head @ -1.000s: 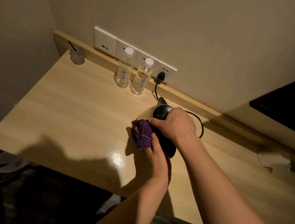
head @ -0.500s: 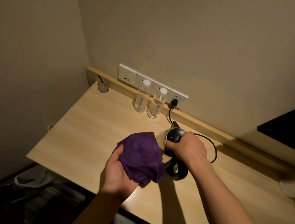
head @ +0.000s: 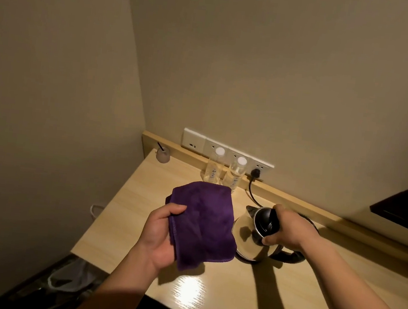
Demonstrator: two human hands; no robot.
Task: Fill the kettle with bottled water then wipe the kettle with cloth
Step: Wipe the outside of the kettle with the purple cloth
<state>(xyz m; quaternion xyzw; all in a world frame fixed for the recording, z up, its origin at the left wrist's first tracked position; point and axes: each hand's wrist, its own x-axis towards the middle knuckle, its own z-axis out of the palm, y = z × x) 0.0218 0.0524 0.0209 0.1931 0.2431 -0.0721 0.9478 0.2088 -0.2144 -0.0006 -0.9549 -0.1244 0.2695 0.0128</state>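
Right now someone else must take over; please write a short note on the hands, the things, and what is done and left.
Left hand holds the purple cloth, lifted off the kettle.
Right hand grips the kettle's top; it stands on the table, plugged in.
Two capped bottles stand by the wall.
Done: cannot tell from here if the kettle is filled.
Left: wipe the kettle.

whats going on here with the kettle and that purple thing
A person is at a wooden table in the middle of wiping a kettle. The left hand holds a purple cloth up off the kettle, while the right hand rests its grip on the kettle's lid. Two capped water bottles stand at the back by the wall sockets, and the kettle's cord is plugged in there.
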